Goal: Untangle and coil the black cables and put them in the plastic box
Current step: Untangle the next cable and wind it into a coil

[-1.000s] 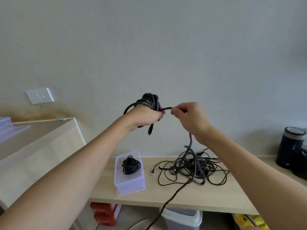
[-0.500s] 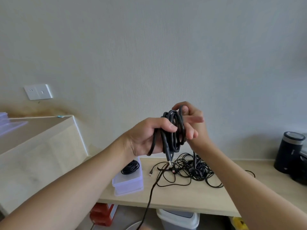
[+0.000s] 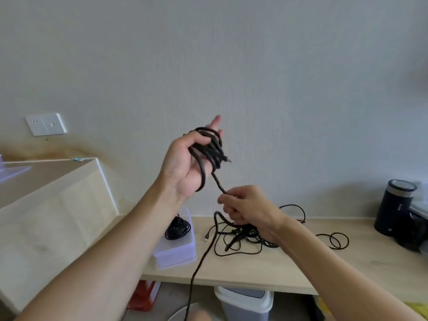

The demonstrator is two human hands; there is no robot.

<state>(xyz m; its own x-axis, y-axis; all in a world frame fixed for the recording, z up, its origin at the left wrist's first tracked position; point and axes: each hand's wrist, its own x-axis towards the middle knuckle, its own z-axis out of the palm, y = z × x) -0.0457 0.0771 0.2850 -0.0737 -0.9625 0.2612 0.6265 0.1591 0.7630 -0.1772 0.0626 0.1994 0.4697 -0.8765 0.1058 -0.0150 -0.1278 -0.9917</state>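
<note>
My left hand [image 3: 183, 165] is raised in front of the wall, palm toward me, with a thick black cable coil [image 3: 209, 150] wound around its fingers and a plug sticking out to the right. Below it, my right hand [image 3: 245, 207] pinches the loose strand of the same cable, which runs down over the shelf's front edge. A tangle of thin black cables [image 3: 245, 237] lies on the wooden shelf [image 3: 301, 269], partly hidden by my right hand. The clear plastic box [image 3: 176, 253] stands at the shelf's left end and holds one coiled black cable [image 3: 177, 229].
A dark cylindrical appliance [image 3: 393, 207] stands at the shelf's right end. A light wood counter [image 3: 53, 205] rises on the left, with a wall socket [image 3: 45, 123] above it. Under the shelf are a white bin [image 3: 243, 302] and a red object [image 3: 144, 295].
My left hand has turned palm-up and lifted with the coil. My right hand has left the coil and dropped lower, now pinching the trailing strand.
</note>
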